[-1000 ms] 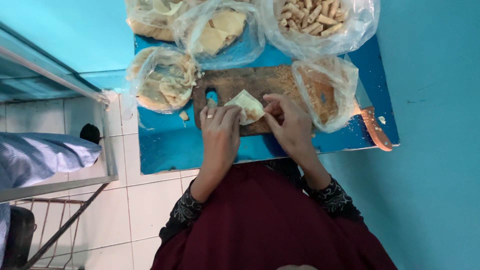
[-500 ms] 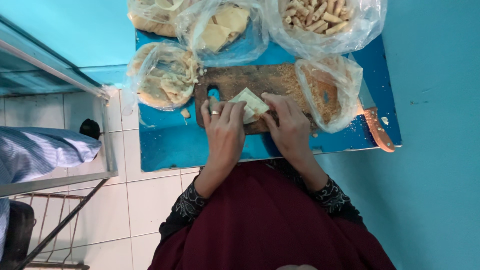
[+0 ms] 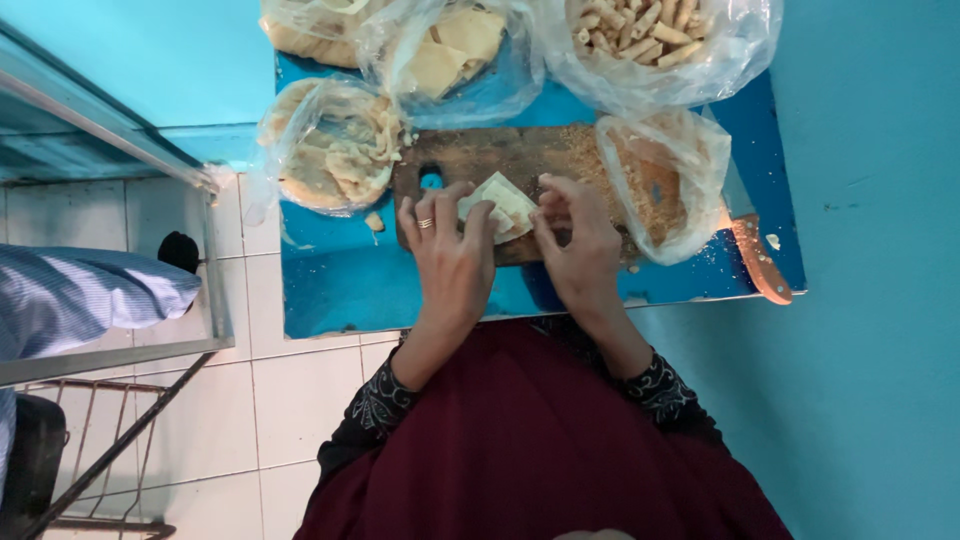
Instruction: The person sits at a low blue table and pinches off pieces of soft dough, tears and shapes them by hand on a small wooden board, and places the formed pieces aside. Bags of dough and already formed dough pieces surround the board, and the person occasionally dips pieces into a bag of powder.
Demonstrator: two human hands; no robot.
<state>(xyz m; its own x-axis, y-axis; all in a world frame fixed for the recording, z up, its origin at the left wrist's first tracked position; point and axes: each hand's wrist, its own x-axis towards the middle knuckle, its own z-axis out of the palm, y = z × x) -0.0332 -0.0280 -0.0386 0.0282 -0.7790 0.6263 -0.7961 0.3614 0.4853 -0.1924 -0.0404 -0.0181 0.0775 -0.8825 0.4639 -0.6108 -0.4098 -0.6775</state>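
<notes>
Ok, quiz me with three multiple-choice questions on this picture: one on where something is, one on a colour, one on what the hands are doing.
1. The knife lies: A right of the board, B left of the board, C on the floor.
2. The table is: A red, B blue, C white.
3. The wrapper is: A untouched, B inside a bag, C pinched by both hands.

A: its handle lies near the table's right edge, past the wooden board.
B: bare blue top.
C: left hand and right hand grip it.
</notes>
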